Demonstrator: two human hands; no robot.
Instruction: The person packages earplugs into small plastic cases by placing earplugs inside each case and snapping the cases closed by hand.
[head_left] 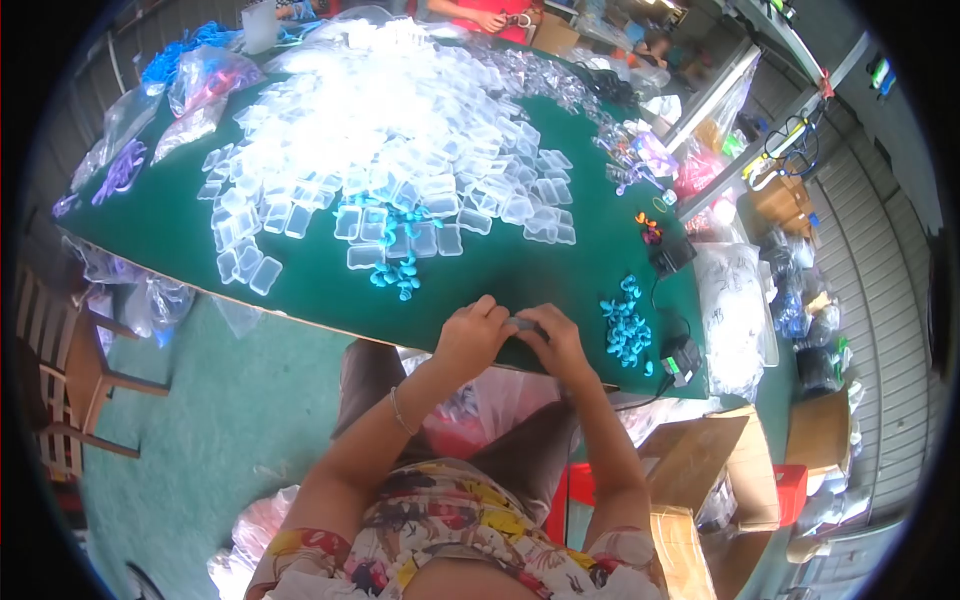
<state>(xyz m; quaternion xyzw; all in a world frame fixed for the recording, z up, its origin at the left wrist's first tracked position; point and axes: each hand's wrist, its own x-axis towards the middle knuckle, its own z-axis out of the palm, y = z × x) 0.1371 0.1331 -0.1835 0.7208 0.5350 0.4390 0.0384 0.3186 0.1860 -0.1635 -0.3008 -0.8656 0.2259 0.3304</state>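
Note:
Near the front edge of the green table (560, 268), my left hand (472, 336) and my right hand (554, 343) meet with bent fingers. Between their fingertips is a small translucent plastic box (520, 323), mostly covered by the fingers; whether its lid is closed I cannot tell. Ahead and to the left lies a cluster of small blue curved pieces (396, 275). A second pile of blue curved pieces (627, 325) lies right of my right hand. Beyond spreads a large heap of clear plastic boxes (420, 150), overexposed in the middle.
Black devices (681, 361) with cables sit along the right edge, near orange pieces (649, 228). Bagged goods (210, 85) lie at the far left. An open cardboard box (700, 450) stands low on the right, a wooden chair (95, 370) on the left. Another person (490, 18) is across the table.

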